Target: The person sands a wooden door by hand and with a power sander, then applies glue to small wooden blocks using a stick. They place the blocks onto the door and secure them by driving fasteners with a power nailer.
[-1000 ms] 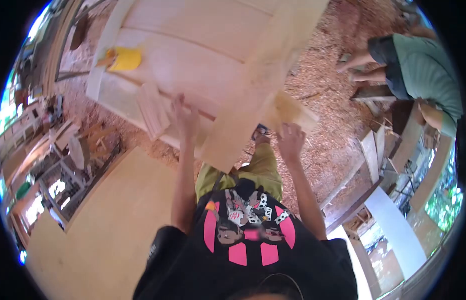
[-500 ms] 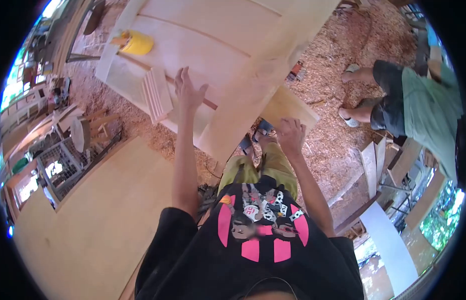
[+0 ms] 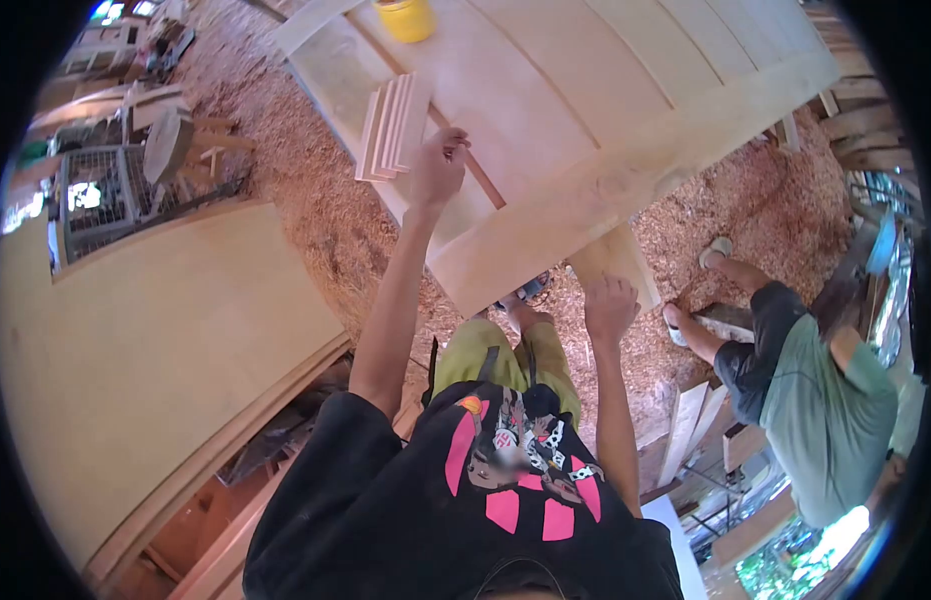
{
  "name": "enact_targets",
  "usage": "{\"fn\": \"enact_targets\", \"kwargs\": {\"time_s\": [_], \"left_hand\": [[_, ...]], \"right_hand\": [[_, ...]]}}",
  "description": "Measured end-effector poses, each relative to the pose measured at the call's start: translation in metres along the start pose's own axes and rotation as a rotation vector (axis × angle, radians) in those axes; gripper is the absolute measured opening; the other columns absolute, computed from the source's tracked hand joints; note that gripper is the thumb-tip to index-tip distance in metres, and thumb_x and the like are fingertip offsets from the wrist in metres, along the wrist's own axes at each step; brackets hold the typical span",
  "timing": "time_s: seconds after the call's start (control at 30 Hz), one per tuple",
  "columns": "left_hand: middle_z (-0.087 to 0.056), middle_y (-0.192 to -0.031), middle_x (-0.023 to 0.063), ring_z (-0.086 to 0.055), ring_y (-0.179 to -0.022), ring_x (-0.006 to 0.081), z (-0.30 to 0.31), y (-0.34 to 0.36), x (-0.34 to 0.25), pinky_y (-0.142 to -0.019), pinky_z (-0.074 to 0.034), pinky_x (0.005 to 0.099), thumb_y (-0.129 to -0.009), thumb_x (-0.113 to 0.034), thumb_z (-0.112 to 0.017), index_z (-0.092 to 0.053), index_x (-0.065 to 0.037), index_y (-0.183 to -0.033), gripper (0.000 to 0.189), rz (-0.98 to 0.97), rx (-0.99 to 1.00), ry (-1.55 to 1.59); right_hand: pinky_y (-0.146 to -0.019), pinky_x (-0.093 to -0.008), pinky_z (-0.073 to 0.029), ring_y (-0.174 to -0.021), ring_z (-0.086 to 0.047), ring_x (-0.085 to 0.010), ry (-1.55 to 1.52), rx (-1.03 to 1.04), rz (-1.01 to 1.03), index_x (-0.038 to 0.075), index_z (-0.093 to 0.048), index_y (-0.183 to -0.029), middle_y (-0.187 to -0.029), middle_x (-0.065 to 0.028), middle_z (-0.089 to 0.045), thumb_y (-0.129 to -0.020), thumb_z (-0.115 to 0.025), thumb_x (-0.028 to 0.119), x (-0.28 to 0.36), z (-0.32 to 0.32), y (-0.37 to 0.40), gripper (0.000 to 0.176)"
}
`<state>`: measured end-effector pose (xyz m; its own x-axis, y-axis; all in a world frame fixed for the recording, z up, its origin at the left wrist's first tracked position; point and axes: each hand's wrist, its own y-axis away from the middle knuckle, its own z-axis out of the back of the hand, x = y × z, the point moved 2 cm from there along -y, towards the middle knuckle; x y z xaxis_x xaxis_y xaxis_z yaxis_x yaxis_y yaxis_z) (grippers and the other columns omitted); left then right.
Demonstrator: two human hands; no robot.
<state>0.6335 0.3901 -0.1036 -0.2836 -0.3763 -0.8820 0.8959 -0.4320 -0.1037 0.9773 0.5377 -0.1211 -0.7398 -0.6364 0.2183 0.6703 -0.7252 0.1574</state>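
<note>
A large pale wooden panel with dark grooves lies in front of me. My left hand is over its near left part, with its fingers curled together beside a dark groove; anything between them is too small to make out. Just left of this hand, several thin wooden strips lie stacked on the panel. My right hand grips the near edge of a small flat wooden board, partly hidden under the panel's corner.
A yellow container stands on the panel's far side. Another large board is at the left. At the right, a person in a green shirt is near wooden planks. Wood shavings cover the floor.
The view has turned, so the panel and container appear farther up and right. My left hand's spread fingers have curled in. My right hand still grips the small board.
</note>
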Motion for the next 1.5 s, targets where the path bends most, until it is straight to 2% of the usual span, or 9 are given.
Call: {"fn": "enact_targets", "kwargs": {"time_s": [0.3,0.4,0.63,0.83,0.9,1.03,1.23,1.43,1.5], "left_hand": [[-0.072,-0.116,0.0155,-0.069,-0.104,0.0310,0.052,-0.090,-0.003,-0.095,-0.053,0.0436,-0.092,-0.007,-0.064,-0.072,-0.011,-0.117,0.027,-0.382,0.121,-0.724],[-0.069,-0.120,0.0161,-0.065,-0.112,0.0327,0.040,-0.065,-0.001,-0.099,-0.051,0.0421,-0.092,-0.005,-0.064,-0.068,-0.009,-0.123,0.032,-0.196,0.133,-0.297],[-0.060,-0.110,0.0177,-0.057,-0.110,0.0336,-0.047,0.081,0.011,-0.094,-0.048,0.0435,-0.092,-0.004,-0.063,-0.060,0.001,-0.120,0.029,-0.232,0.137,-0.086],[-0.053,-0.104,0.0124,-0.051,-0.095,0.0270,-0.055,0.090,0.049,-0.080,-0.046,0.0380,-0.095,-0.015,-0.066,-0.057,0.002,-0.110,0.024,-0.229,0.095,-0.259],[-0.051,-0.102,0.0114,-0.048,-0.090,0.0242,-0.053,0.089,0.047,-0.076,-0.043,0.0366,-0.097,-0.017,-0.064,-0.055,0.000,-0.111,0.024,-0.273,0.075,-0.310],[-0.048,-0.097,0.0066,-0.044,-0.082,0.0182,-0.051,0.090,0.040,-0.071,-0.041,0.0346,-0.098,-0.024,-0.065,-0.052,-0.003,-0.117,0.032,-0.098,0.090,-0.297],[-0.045,-0.106,0.0105,-0.042,-0.095,0.0236,-0.066,0.084,0.013,-0.086,-0.040,0.0391,-0.100,-0.033,-0.062,-0.045,0.000,-0.118,0.041,-0.267,0.025,-0.734],[-0.049,-0.127,0.0157,-0.047,-0.108,0.0297,-0.234,0.070,-0.064,-0.097,-0.038,0.0423,-0.101,-0.041,-0.060,-0.044,0.002,-0.134,0.056,-0.714,0.362,-0.651],[-0.044,-0.128,0.0189,-0.042,-0.125,0.0337,-0.220,0.064,-0.048,-0.107,-0.034,0.0523,-0.100,-0.056,-0.054,-0.041,0.001,-0.135,0.068,-0.620,0.303,-0.712]], "right_hand": [[-0.097,-0.0490,-0.045,-0.111,-0.057,-0.0375,-0.395,-0.167,0.277,0.002,-0.061,-0.127,-0.114,-0.0168,-0.064,-0.084,-0.076,0.024,0.126,-0.004,-0.087,0.051],[-0.094,-0.0476,-0.047,-0.109,-0.059,-0.0376,-0.429,-0.218,0.296,0.003,-0.064,-0.121,-0.110,-0.0158,-0.065,-0.084,-0.076,0.023,0.148,-0.004,-0.095,0.044],[-0.078,-0.0438,-0.052,-0.087,-0.068,-0.0348,-0.544,-0.455,-0.101,0.003,-0.075,-0.092,-0.085,-0.0142,-0.072,-0.089,-0.071,0.012,0.034,0.010,-0.022,0.011],[-0.084,-0.0438,-0.056,-0.084,-0.071,-0.0322,-0.555,-0.658,-0.505,0.004,-0.073,-0.109,-0.090,-0.0154,-0.075,-0.090,-0.070,0.014,-0.116,-0.011,0.007,0.022],[-0.085,-0.0434,-0.057,-0.093,-0.073,-0.0324,-0.800,-0.485,-0.808,0.005,-0.073,-0.110,-0.096,-0.0175,-0.075,-0.092,-0.068,0.021,-0.168,-0.060,0.005,0.025],[-0.081,-0.0366,-0.057,-0.092,-0.074,-0.0230,-0.912,-0.284,-0.945,0.000,-0.073,-0.110,-0.098,-0.0174,-0.076,-0.095,-0.067,0.028,-0.233,-0.156,-0.025,0.032],[-0.081,-0.0411,-0.058,-0.093,-0.075,-0.0321,-0.908,-0.005,-0.715,0.005,-0.074,-0.111,-0.099,-0.0187,-0.076,-0.091,-0.069,0.035,-0.269,-0.336,-0.090,0.036],[-0.087,-0.0491,-0.057,-0.094,-0.072,-0.0431,-0.834,0.285,-0.493,0.002,-0.072,-0.111,-0.099,-0.0251,-0.074,-0.088,-0.070,0.036,-0.270,-0.455,-0.150,0.041],[-0.096,-0.0505,-0.053,-0.105,-0.068,-0.0440,-0.785,0.447,-0.465,0.001,-0.070,-0.117,-0.109,-0.0289,-0.071,-0.088,-0.069,0.036,-0.271,-0.486,-0.184,0.046]]}}
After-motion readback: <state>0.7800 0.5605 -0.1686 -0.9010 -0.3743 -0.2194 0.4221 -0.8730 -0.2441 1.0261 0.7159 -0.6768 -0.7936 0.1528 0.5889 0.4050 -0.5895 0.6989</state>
